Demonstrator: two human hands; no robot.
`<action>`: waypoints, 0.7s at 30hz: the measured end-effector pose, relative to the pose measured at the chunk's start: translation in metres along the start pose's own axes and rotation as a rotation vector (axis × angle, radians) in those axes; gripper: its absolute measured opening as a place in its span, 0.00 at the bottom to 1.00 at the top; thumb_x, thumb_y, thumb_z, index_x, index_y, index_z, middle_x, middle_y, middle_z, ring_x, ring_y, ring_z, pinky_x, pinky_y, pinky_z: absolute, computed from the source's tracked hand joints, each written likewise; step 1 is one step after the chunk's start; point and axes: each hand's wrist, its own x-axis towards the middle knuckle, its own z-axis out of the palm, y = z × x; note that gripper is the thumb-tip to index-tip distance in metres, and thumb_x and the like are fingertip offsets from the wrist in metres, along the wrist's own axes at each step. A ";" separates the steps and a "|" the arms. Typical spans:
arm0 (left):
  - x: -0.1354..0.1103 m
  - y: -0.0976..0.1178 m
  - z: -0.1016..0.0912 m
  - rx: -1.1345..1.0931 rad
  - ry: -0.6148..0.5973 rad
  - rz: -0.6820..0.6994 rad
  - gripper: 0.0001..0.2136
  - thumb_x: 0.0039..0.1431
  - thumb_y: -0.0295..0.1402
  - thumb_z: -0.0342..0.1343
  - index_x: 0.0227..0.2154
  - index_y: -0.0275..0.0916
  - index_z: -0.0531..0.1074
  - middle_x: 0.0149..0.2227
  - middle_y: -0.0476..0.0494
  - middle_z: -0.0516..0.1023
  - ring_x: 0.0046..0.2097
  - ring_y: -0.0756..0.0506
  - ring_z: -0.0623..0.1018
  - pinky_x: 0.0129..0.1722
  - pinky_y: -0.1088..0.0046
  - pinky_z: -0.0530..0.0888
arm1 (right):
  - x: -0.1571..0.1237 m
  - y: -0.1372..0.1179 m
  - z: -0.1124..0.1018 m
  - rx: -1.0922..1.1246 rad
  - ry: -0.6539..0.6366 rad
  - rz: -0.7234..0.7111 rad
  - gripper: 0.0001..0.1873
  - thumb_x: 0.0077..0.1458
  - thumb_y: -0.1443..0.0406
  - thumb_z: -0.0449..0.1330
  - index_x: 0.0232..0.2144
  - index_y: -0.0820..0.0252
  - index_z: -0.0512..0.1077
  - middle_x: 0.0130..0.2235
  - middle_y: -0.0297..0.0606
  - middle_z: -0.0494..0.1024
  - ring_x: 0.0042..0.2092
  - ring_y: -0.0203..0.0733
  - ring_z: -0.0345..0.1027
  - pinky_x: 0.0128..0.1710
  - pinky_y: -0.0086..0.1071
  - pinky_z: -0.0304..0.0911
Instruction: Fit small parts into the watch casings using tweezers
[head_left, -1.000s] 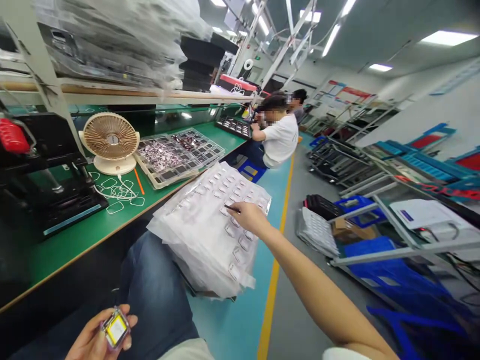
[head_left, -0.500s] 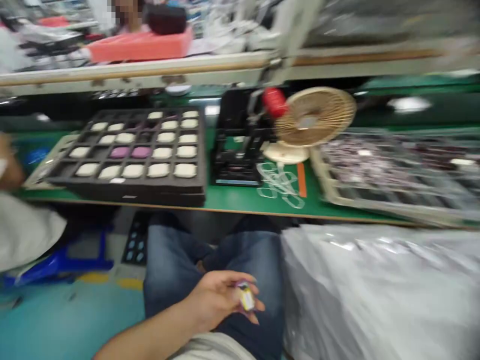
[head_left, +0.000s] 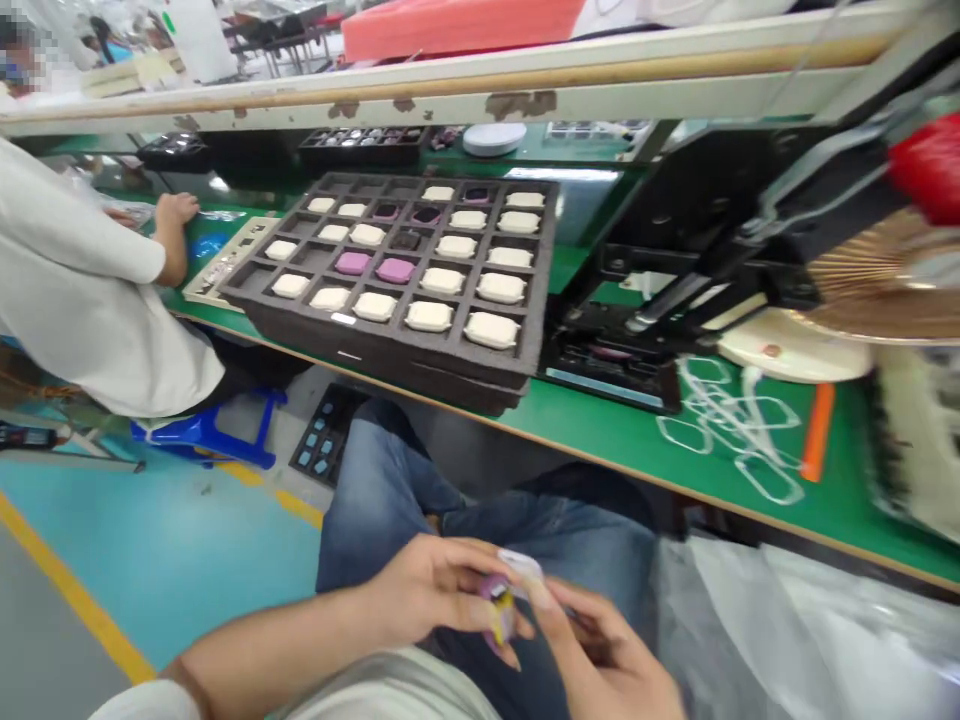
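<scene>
Above my lap, my left hand [head_left: 431, 590] grips a small purple casing [head_left: 493, 588] with something yellow inside it, held between thumb and fingers. My right hand [head_left: 600, 640] is close against it on the right, its fingers pinching a small whitish, partly see-through piece [head_left: 520, 563]. That piece is right beside the casing's upper end; whether the two touch is unclear. Beyond my knees, a dark foam tray [head_left: 375, 352] on the bench has several cream pieces [head_left: 491, 329], two purple ones [head_left: 395, 270] and a few dark ones in its compartments.
Right of the tray stands a black press-like fixture [head_left: 615, 365] with a red knob [head_left: 930, 165]. A fan [head_left: 892, 280], white loops [head_left: 739, 430] and an orange strip [head_left: 817, 430] are beside it. A co-worker [head_left: 97, 270] sits at the left. Plastic sheeting [head_left: 780, 630] lies lower right.
My right hand has come into view with the whitish piece and meets my left hand. The view has swung left and closer to the tray. The purple casing stays in my left hand.
</scene>
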 end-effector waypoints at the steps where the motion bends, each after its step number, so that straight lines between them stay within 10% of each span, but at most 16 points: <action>1: -0.003 0.005 -0.001 0.000 0.001 0.025 0.20 0.52 0.35 0.75 0.48 0.39 0.84 0.54 0.32 0.80 0.46 0.36 0.85 0.38 0.62 0.85 | 0.001 -0.006 0.007 0.096 -0.070 0.015 0.29 0.51 0.41 0.72 0.37 0.61 0.81 0.29 0.41 0.82 0.27 0.42 0.74 0.24 0.27 0.69; 5: -0.009 0.018 -0.003 0.034 -0.041 0.045 0.17 0.59 0.33 0.70 0.51 0.41 0.83 0.59 0.34 0.76 0.48 0.36 0.84 0.39 0.63 0.85 | 0.011 -0.020 0.016 0.416 -0.350 0.140 0.29 0.52 0.42 0.73 0.36 0.61 0.76 0.22 0.30 0.72 0.18 0.25 0.46 0.17 0.21 0.42; 8: -0.006 0.021 -0.003 0.022 -0.101 0.006 0.17 0.61 0.34 0.69 0.53 0.42 0.82 0.60 0.34 0.76 0.48 0.37 0.84 0.40 0.64 0.85 | 0.015 -0.021 0.013 0.553 -0.461 0.183 0.27 0.51 0.45 0.76 0.35 0.61 0.76 0.23 0.31 0.74 0.18 0.23 0.42 0.17 0.21 0.36; 15: -0.001 0.021 -0.001 0.097 0.011 0.030 0.17 0.59 0.32 0.70 0.52 0.45 0.83 0.66 0.35 0.72 0.56 0.37 0.80 0.51 0.63 0.81 | -0.005 -0.026 0.002 0.215 -0.081 -0.406 0.08 0.58 0.62 0.74 0.42 0.51 0.85 0.47 0.42 0.86 0.35 0.41 0.80 0.35 0.30 0.76; 21: 0.000 0.020 0.002 0.266 0.092 0.146 0.20 0.52 0.33 0.75 0.50 0.45 0.84 0.60 0.34 0.78 0.57 0.38 0.80 0.55 0.66 0.77 | -0.011 -0.030 0.003 -0.081 -0.006 -0.776 0.13 0.61 0.69 0.72 0.47 0.50 0.84 0.51 0.37 0.85 0.47 0.44 0.84 0.49 0.30 0.79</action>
